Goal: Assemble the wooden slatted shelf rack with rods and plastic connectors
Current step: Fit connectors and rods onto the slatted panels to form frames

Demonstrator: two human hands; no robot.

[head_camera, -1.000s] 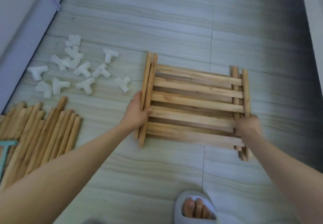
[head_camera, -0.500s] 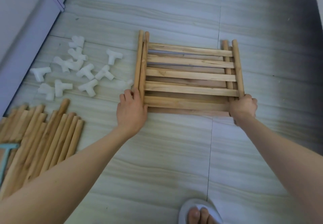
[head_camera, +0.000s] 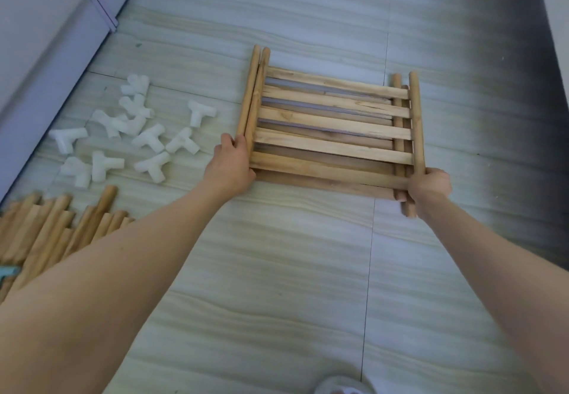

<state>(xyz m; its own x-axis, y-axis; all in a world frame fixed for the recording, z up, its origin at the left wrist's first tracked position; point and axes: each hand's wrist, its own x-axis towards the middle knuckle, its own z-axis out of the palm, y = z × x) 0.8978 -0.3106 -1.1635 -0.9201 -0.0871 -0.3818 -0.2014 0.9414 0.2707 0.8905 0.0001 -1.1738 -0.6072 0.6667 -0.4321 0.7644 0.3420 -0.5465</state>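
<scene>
A stack of wooden slatted shelf panels point(head_camera: 332, 125) lies flat on the tiled floor in the middle of the view. My left hand point(head_camera: 229, 167) grips the near end of the stack's left side rods. My right hand point(head_camera: 429, 186) grips the near end of the right side rods. Several white plastic T-shaped connectors point(head_camera: 147, 139) are scattered on the floor to the left of the panels. A pile of loose wooden rods point(head_camera: 58, 227) lies at the left edge, partly hidden behind my left forearm.
A pale wall or furniture base point(head_camera: 46, 55) runs along the far left. A teal tool point(head_camera: 7, 272) peeks out at the left edge by the rods. My white slipper point(head_camera: 340, 387) shows at the bottom edge. Tiled floor surrounds the panels.
The stacked panels were pushed away and then slid slightly right, with both hands staying on their near corners. The view shifted, so my foot now shows less.
</scene>
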